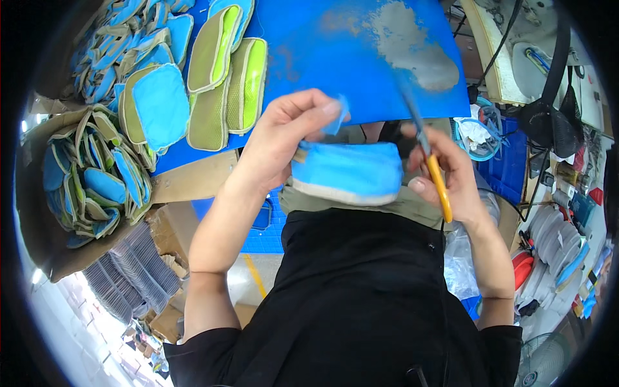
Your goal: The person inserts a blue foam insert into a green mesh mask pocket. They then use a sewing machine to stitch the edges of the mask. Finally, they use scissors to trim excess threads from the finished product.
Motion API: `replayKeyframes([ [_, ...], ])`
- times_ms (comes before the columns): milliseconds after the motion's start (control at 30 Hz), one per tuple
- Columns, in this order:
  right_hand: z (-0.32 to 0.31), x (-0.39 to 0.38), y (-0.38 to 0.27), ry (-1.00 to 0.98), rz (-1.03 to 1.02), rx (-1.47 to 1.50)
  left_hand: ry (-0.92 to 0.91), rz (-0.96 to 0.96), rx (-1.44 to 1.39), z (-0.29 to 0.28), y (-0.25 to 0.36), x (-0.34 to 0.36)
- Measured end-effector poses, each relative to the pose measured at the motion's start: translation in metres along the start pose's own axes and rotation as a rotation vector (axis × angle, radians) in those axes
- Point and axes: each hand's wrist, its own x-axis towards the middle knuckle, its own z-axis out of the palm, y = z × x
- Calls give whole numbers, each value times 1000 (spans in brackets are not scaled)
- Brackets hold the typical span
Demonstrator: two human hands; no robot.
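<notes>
My left hand (280, 132) is closed, pinching a small blue scrap of cloth (334, 116) between thumb and fingertips. Just below it, a blue pad with pale edging (351, 173) lies across my lap; its left end reaches my lower fingers, and I cannot tell whether they grip it. My right hand (451, 171) is closed round scissors (437, 184) with an orange handle. Their dark blades point up toward the table and are blurred. The tips stand apart from the pad.
A blue table (322, 77) bears a stack of green and blue pads (216, 64) and a heap of similar ones (132, 42). Left of it, a cardboard box (64, 255) holds more pads. At right are a blue basket (487, 151) and a crowded shelf (596, 174); a fan (545, 358) stands lower right.
</notes>
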Motion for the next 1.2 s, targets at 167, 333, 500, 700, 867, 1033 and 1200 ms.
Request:
replayKeyframes([
  [167, 24, 22, -11, 214, -57, -15, 44, 73, 34, 12, -7, 12],
  [333, 21, 26, -5, 152, 1, 55, 25, 154, 58, 8, -2, 3],
  [500, 23, 33, -2, 263, -175, -75, 32, 629, 837, 9, 2, -10],
  [700, 14, 65, -6, 353, -169, -328, 115, 737, 1092, 7, -1, 3],
  [867, 13, 98, 0, 208, -257, -34, 131, 353, 693, 1, 6, 21],
  [1033, 23, 101, -28, 156, -98, -90, -4, 230, 754, -9, 17, 31],
  [1200, 27, 109, -25, 84, -28, 55, -57, 196, 811, -14, 10, 33],
])
